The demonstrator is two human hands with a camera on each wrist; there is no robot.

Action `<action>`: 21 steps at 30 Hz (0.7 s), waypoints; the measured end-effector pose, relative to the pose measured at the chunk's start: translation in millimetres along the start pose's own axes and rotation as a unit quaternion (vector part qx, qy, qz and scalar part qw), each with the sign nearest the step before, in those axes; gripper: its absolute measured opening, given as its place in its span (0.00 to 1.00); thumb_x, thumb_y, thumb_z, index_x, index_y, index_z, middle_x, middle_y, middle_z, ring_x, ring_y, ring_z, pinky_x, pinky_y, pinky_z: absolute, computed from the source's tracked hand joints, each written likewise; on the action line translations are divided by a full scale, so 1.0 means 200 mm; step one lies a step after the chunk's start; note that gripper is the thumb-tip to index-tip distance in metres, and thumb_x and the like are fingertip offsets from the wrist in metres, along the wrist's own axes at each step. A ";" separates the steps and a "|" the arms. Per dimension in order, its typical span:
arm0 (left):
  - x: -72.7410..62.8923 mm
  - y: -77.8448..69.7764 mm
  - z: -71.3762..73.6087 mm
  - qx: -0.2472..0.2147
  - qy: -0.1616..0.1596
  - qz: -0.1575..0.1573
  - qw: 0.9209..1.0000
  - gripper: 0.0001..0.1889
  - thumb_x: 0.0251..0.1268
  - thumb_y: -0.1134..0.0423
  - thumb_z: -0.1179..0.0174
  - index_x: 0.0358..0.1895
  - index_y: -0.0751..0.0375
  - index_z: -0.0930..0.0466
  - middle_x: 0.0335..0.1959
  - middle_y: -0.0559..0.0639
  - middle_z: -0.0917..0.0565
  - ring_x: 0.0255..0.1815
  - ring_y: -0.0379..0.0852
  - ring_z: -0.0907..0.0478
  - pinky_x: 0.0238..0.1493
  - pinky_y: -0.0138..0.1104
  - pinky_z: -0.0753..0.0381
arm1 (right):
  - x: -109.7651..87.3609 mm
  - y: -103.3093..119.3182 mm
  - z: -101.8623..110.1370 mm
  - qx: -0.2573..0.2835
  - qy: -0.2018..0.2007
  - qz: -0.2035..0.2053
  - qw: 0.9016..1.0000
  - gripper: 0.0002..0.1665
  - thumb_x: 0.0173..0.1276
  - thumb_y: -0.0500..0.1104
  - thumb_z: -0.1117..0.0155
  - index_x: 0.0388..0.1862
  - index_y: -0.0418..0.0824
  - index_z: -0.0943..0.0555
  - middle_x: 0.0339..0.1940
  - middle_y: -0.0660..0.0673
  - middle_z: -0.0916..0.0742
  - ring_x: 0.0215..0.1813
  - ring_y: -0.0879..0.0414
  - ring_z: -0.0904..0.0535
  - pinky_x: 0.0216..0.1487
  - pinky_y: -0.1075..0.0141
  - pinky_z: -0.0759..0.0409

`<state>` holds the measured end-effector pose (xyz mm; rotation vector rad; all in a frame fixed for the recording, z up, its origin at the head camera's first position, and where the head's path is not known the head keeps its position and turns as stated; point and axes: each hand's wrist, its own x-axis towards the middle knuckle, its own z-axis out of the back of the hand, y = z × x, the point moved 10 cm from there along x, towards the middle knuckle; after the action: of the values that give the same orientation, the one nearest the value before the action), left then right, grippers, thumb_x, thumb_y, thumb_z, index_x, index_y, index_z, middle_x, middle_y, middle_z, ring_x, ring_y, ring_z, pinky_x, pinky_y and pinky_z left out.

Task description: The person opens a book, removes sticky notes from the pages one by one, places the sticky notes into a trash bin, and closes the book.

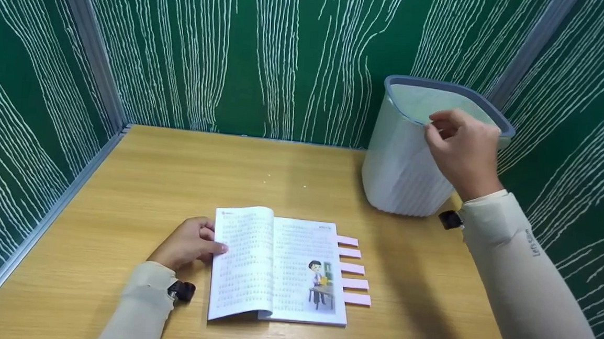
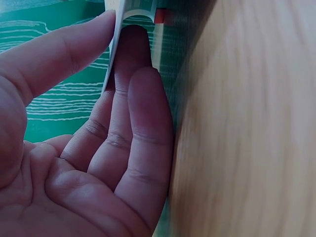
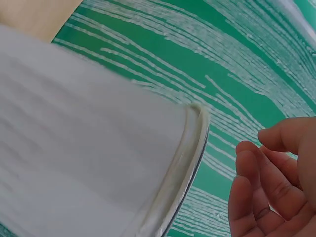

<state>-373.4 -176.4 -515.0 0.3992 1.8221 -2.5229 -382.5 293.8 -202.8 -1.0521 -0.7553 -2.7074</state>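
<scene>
An open book (image 1: pixel 297 242) with printed text and a drawing of a child at a desk lies on the table. My left hand (image 1: pixel 186 246) holds its left edge, thumb on top and fingers underneath. In the left wrist view the thumb presses the raised leaf (image 2: pixel 113 54) against the fingers. Over the near rim of a tall white bin (image 1: pixel 402 160) is my right hand (image 1: pixel 468 148), its fingers loosely bent. In the right wrist view, the thumb and fingertips (image 3: pixel 245 148) are slightly apart beside the bin rim (image 3: pixel 190 163), with nothing visible between them.
Several pink paper tabs (image 1: pixel 356 269) stick out from the book's right edge. The bin, with a grey-blue rim, stands at the wooden table's (image 1: pixel 176 172) back right. Green panels (image 1: pixel 241 55) with white wavy lines enclose the back and sides. Tiny white specks (image 1: pixel 267 176) lie behind the book.
</scene>
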 end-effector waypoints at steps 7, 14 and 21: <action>0.01 0.01 -0.01 0.004 0.004 -0.012 1.000 0.23 0.56 0.69 0.24 0.52 0.66 0.25 0.33 0.54 0.13 0.34 0.48 0.15 0.35 0.38 0.14 | -0.11 0.07 -0.08 0.019 -0.007 0.037 0.999 0.17 0.75 0.53 0.35 0.51 0.43 0.13 0.45 0.47 0.09 0.41 0.57 0.14 0.50 0.52 0.12; 0.01 0.02 0.00 0.003 0.000 -0.012 1.000 0.22 0.56 0.69 0.24 0.51 0.65 0.23 0.34 0.54 0.12 0.34 0.49 0.14 0.35 0.38 0.15 | -0.19 0.14 -0.16 0.025 -0.001 0.059 0.998 0.13 0.74 0.48 0.33 0.51 0.44 0.13 0.45 0.47 0.09 0.40 0.57 0.14 0.44 0.55 0.12; 0.01 0.01 0.00 0.003 -0.003 -0.008 1.000 0.21 0.57 0.69 0.24 0.51 0.64 0.22 0.35 0.54 0.12 0.36 0.49 0.14 0.37 0.38 0.14 | -0.28 0.13 -0.24 0.043 0.005 0.059 0.997 0.12 0.73 0.50 0.32 0.50 0.47 0.12 0.42 0.51 0.09 0.38 0.60 0.16 0.41 0.71 0.17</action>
<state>-375.2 -176.6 -518.3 0.3781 1.8228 -2.5380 -361.1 244.9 -259.3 -1.0280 -0.7738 -2.5563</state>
